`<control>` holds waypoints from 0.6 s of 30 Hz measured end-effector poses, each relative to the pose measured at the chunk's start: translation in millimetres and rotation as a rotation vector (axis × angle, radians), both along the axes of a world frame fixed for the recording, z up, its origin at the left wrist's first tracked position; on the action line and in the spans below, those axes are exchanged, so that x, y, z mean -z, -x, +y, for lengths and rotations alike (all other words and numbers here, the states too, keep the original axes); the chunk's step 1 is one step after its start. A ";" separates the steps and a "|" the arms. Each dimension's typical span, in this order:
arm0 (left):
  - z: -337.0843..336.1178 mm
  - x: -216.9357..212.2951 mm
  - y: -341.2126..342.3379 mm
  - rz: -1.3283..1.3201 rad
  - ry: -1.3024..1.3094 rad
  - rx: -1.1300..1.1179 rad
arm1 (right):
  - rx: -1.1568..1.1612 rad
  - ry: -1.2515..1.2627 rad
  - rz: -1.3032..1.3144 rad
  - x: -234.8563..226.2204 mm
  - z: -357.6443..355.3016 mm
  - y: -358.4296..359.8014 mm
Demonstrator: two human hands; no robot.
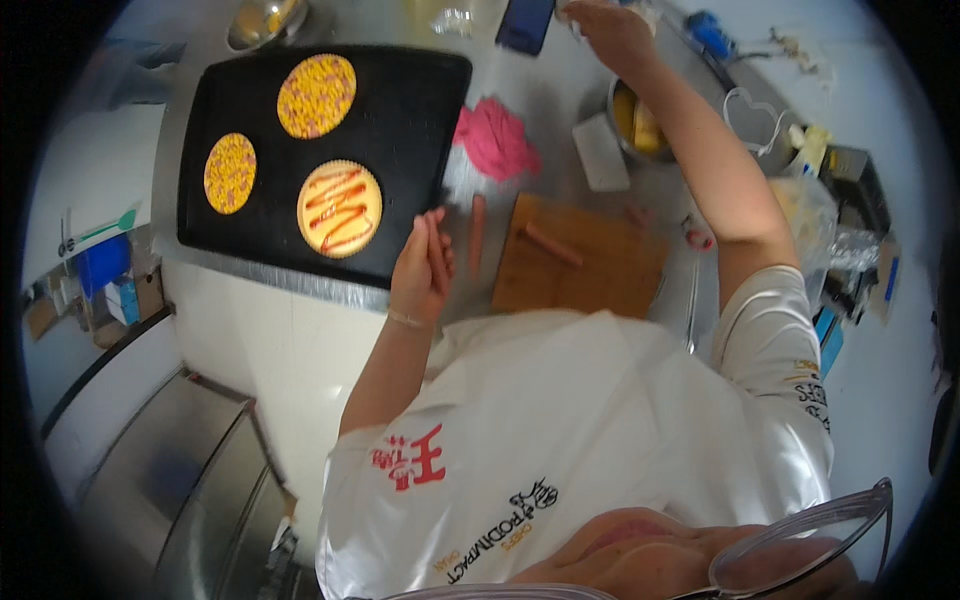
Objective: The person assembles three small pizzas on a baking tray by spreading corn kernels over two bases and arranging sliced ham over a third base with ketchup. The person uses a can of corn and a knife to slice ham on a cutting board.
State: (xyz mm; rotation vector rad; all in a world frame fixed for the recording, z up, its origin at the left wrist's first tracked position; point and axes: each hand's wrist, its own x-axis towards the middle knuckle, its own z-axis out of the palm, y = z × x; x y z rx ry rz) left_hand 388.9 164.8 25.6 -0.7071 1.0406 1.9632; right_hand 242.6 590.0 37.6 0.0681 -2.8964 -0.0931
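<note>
At the near right corner of a black baking tray (255, 215), my left hand (418, 268) is closed around a sausage (437, 255). A second sausage (477, 235) lies on the metal table just right of it. On the wooden cutting board (610, 278) rests another sausage (552, 244). My right hand (612, 38) reaches to the far side, beside a dark phone (525, 25); its fingertips are at the picture's upper edge, and what they touch is unclear. The tray bears a pizza base with zigzag red sauce (340, 210) and two corn-topped pizzas (317, 96), one smaller-looking at left.
A pink cloth (495, 140) lies against the tray's right side. Beyond the board are a white flat box (600, 153) and a metal bowl (640, 125) with yellow contents. Another metal bowl (265, 25) stands behind the tray. Plastic bags (805, 215) crowd the right side.
</note>
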 end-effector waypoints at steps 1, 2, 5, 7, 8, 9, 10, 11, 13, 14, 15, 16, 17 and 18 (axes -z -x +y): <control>1.5 0.5 -2.2 -0.017 -0.048 -0.018 | -0.031 0.094 -0.053 3.2 -31.7 -20.0; 5.6 0.5 -0.5 -0.025 -0.114 -0.011 | -0.092 0.320 -0.080 36.8 -42.0 -39.8; 14.6 -12.2 7.1 0.055 -0.177 0.062 | -0.018 0.709 -0.189 78.3 -131.6 -88.8; 21.0 -22.2 7.8 0.116 -0.118 0.117 | 0.071 0.759 -0.223 98.2 -161.2 -96.6; 25.0 -26.4 6.5 0.138 -0.096 0.164 | 0.225 0.786 -0.116 107.9 -165.2 -90.0; 19.7 -28.3 4.4 0.175 0.008 0.220 | 0.339 0.935 -0.219 92.1 -170.3 -81.0; 16.1 -27.3 -0.1 0.196 0.053 0.226 | 0.436 1.085 -0.321 71.8 -169.5 -75.6; 18.6 -18.8 -1.5 0.268 0.114 0.312 | 0.322 1.053 -0.122 76.4 -161.1 -82.0; 29.4 -6.6 -13.2 0.349 0.159 0.446 | 0.095 0.931 0.272 83.0 -133.0 -103.7; 32.8 -3.4 -24.7 0.354 0.152 0.462 | 0.013 0.932 0.187 77.8 -123.2 -125.3; 30.3 1.1 -33.8 0.402 0.222 0.584 | -0.076 0.927 0.095 67.7 -114.4 -154.1; 28.6 13.6 -44.1 0.465 0.234 0.647 | -0.019 0.885 -0.159 43.6 -118.3 -187.0; 28.5 29.1 -54.0 0.528 0.248 0.725 | 0.053 0.836 -0.404 17.1 -126.5 -222.3; 33.3 42.8 -60.6 0.595 0.255 0.834 | 0.060 0.800 -0.335 24.3 -133.2 -258.9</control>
